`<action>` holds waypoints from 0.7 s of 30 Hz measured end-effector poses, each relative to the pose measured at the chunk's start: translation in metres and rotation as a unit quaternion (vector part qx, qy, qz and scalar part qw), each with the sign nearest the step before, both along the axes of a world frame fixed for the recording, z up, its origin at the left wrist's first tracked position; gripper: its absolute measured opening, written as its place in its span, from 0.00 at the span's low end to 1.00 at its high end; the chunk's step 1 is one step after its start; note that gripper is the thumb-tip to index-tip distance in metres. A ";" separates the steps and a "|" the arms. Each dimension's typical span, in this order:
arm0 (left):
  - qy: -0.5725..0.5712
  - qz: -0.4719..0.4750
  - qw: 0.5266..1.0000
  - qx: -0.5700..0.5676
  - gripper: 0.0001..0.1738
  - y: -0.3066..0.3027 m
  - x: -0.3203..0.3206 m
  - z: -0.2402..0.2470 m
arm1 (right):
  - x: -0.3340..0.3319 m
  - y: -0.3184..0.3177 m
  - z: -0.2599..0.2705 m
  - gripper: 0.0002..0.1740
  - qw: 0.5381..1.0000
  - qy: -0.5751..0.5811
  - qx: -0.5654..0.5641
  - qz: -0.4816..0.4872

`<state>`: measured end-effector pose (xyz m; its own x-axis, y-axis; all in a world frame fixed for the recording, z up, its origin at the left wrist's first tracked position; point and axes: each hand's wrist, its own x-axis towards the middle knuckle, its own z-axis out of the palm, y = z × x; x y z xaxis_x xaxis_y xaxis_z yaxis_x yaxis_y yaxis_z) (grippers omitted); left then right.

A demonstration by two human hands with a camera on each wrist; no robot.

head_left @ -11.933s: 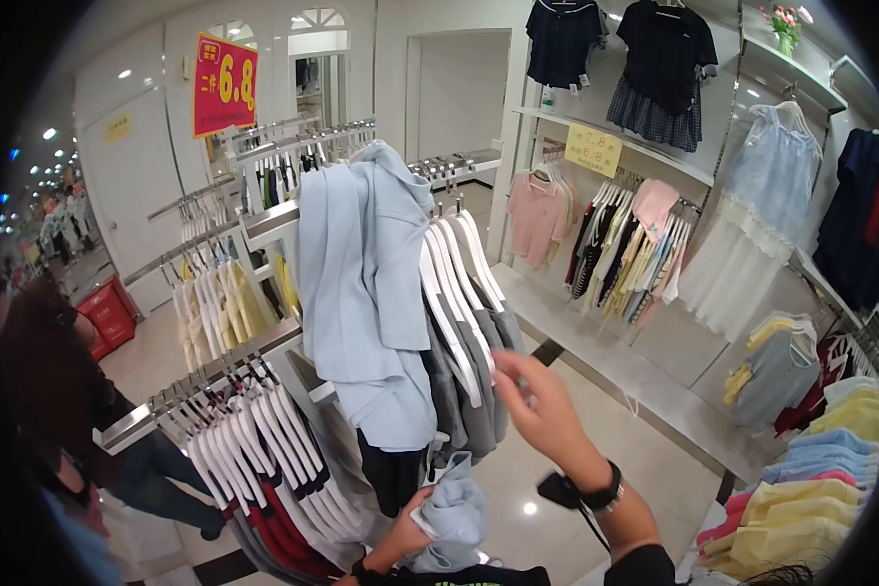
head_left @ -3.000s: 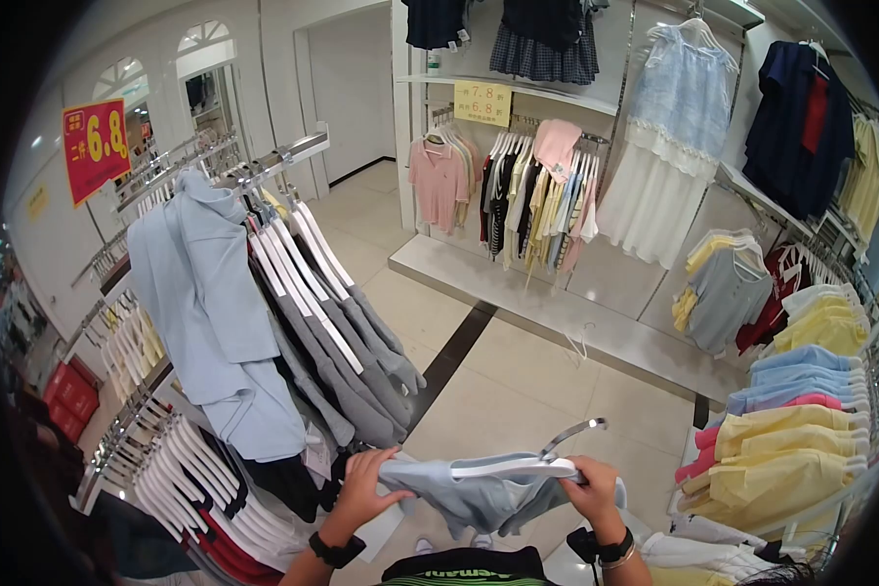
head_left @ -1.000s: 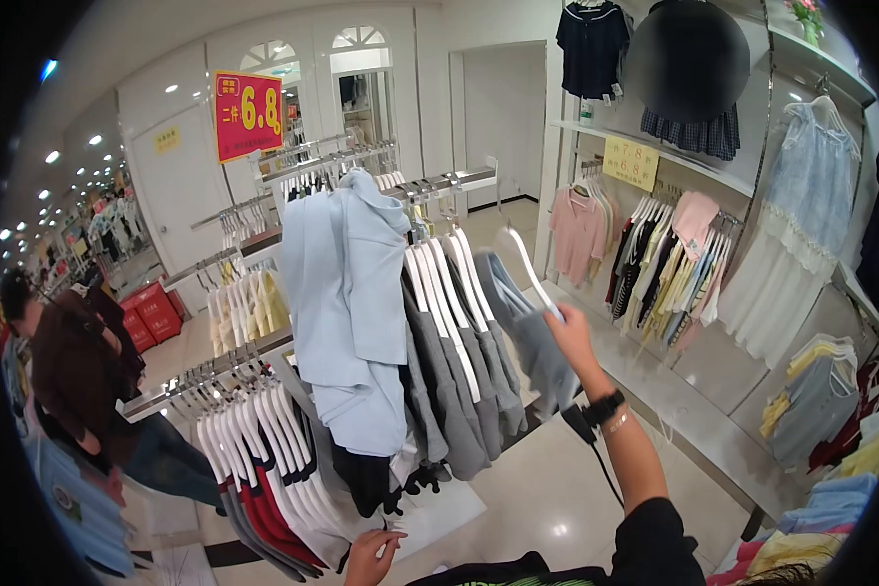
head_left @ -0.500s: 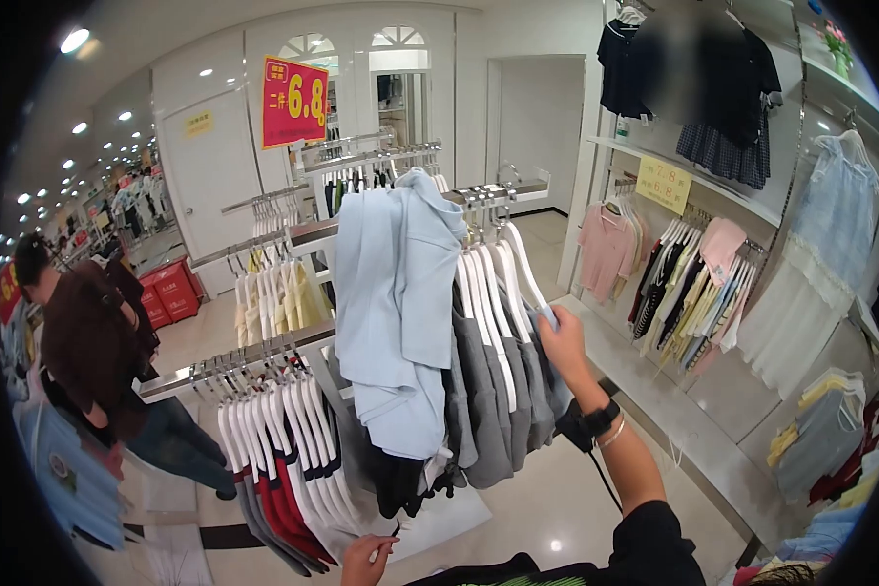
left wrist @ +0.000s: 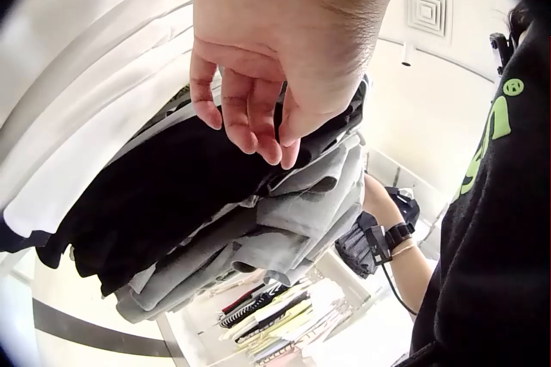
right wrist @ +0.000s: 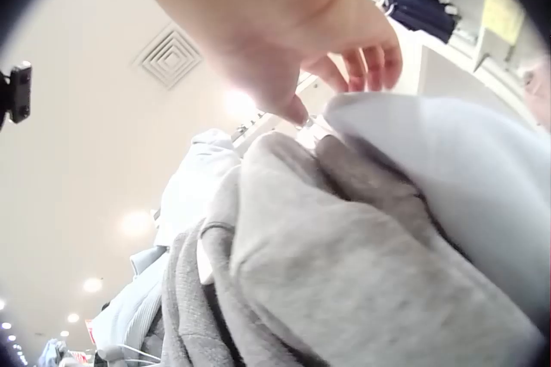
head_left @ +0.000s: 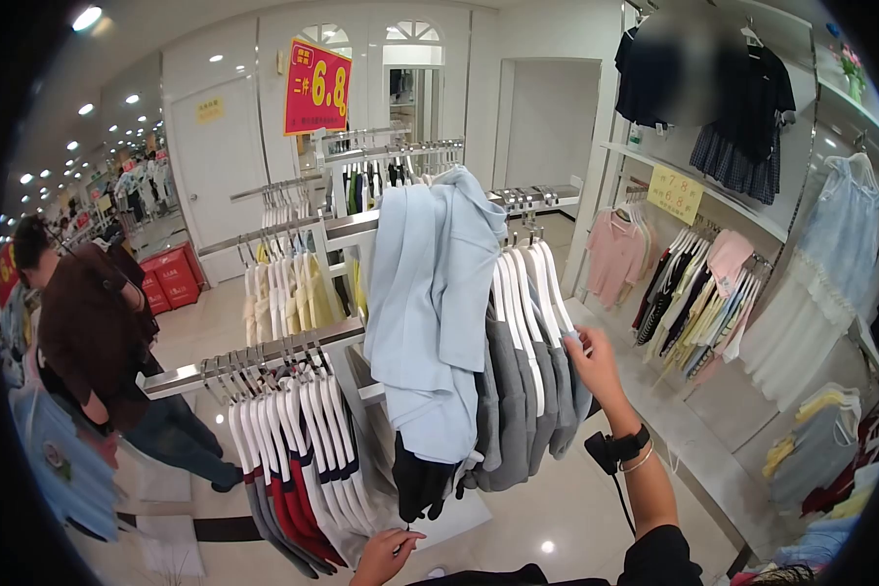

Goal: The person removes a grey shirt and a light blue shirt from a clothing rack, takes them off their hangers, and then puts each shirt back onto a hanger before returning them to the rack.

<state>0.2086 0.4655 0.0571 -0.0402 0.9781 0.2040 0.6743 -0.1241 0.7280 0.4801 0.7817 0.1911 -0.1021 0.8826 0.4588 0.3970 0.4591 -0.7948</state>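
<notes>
At the end of the rail, a light blue garment (right wrist: 465,160) hangs on a white hanger (head_left: 554,283). My right hand (head_left: 596,363) is at that hanger's lower end, and its fingertips sit right at the garment's shoulder in the right wrist view, thumb apart from the fingers. Grey garments (head_left: 506,430) on white hangers hang beside it. A light blue jacket-like garment (head_left: 425,313) lies draped over the rack. Low in front of the rack, my left hand (head_left: 386,557) hangs with loosely curled fingers and holds nothing. Just behind it hangs a black garment (left wrist: 172,186).
White hangers with red, navy and grey garments (head_left: 293,508) fill the near left rail (head_left: 254,356). A person (head_left: 98,342) in dark clothes stands at the left. Wall racks with pastel clothes (head_left: 698,303) line the right, above a low ledge (head_left: 693,469).
My right hand has carried the light blue garment on its hanger leftward onto the rail beside the grey ones; its fingers have since loosened. My left hand has stayed low. The view has shifted slightly left.
</notes>
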 end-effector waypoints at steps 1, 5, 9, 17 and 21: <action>0.001 0.004 1.000 0.012 0.09 0.000 -0.003 -0.005 | -0.003 -0.004 0.006 0.17 0.980 -0.091 0.150 -0.090; -0.029 -0.010 0.999 0.035 0.09 0.001 -0.016 -0.018 | -0.047 -0.034 0.066 0.25 0.976 -0.046 0.212 -0.015; -0.064 -0.025 0.997 0.043 0.08 0.010 -0.027 -0.029 | -0.126 -0.025 0.115 0.46 0.982 0.020 0.153 0.106; -0.097 -0.012 0.992 0.079 0.09 0.004 -0.037 -0.027 | -0.169 0.021 0.155 0.36 0.984 -0.034 0.173 0.039; -0.114 0.027 0.989 0.087 0.09 0.003 -0.038 -0.049 | -0.158 0.012 0.195 0.20 0.958 -0.026 0.274 0.077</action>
<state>0.1705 0.4681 0.0077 -0.1556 0.9243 0.3484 0.5045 -0.2288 0.8325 0.3221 0.7933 0.3858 -0.2470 0.4829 0.8401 0.3227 0.8585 -0.3986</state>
